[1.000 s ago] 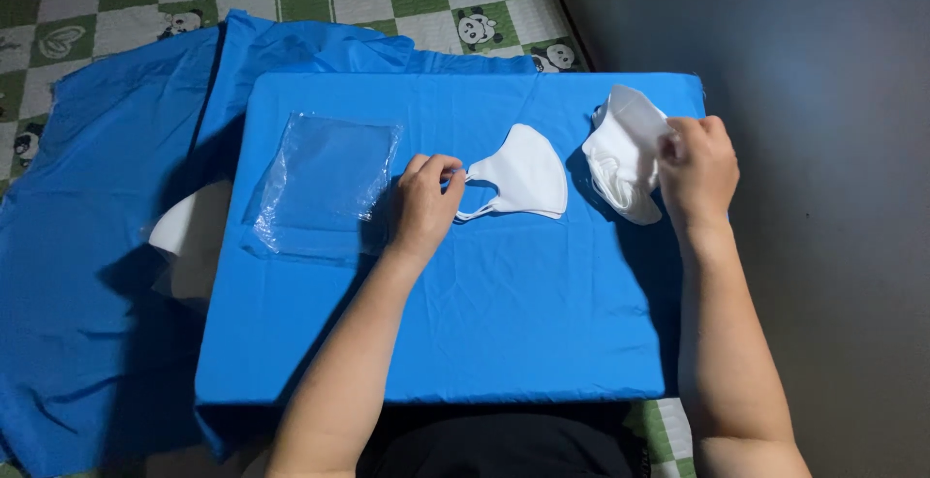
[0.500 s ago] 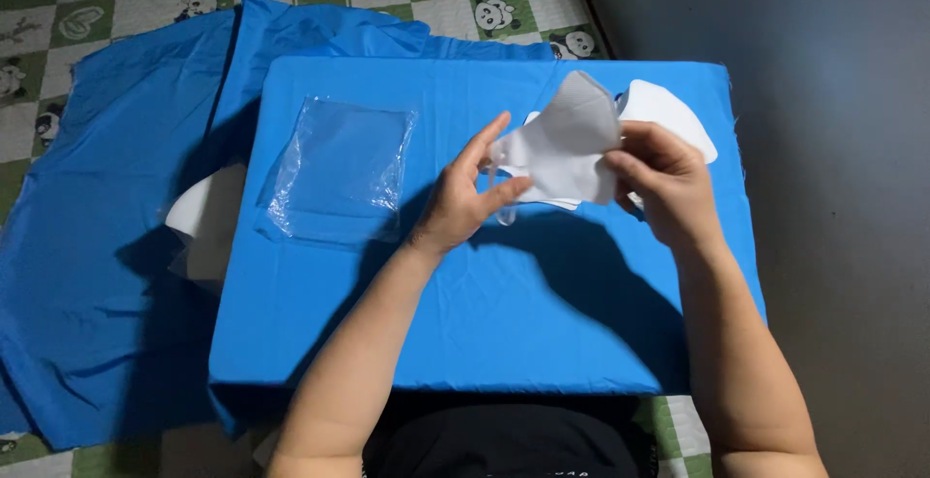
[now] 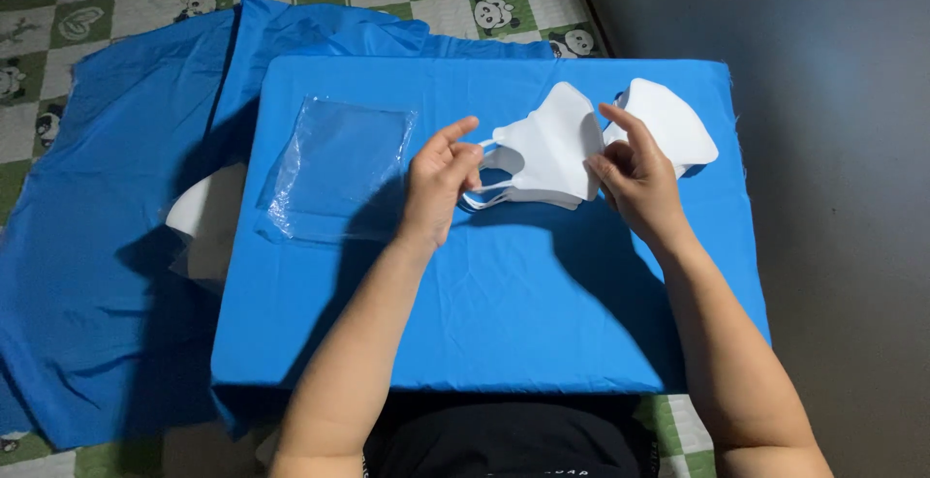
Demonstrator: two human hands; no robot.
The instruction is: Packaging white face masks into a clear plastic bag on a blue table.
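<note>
Hands meet over the far half of the blue-covered table (image 3: pixel 504 323), both on one white face mask (image 3: pixel 547 154) lifted just above the cloth. The left hand (image 3: pixel 438 183) pinches the mask's ear loop at its near-left end, thumb and curled fingers closed on the strap, forefinger (image 3: pixel 455 132) sticking out free. The right hand (image 3: pixel 635 173) grips the mask's right edge between thumb and fingers, forefinger raised along the fabric. The mask looks folded flat, its pointed end towards the far edge, its loops hanging down towards the cloth.

A second white mask (image 3: pixel 678 124) lies just behind the right hand, near the far right corner, partly hidden by the held one; whether the two touch cannot be told. A clear plastic bag (image 3: pixel 339 168) lies flat and apparently empty near the far left corner, just beside the left hand but apart from it.

Judging by the grip, the step in hand is straightening or folding the held mask. The next move probably calls for keeping both pinches firm so the soft fabric stays flat and the loose loops do not snag
</note>
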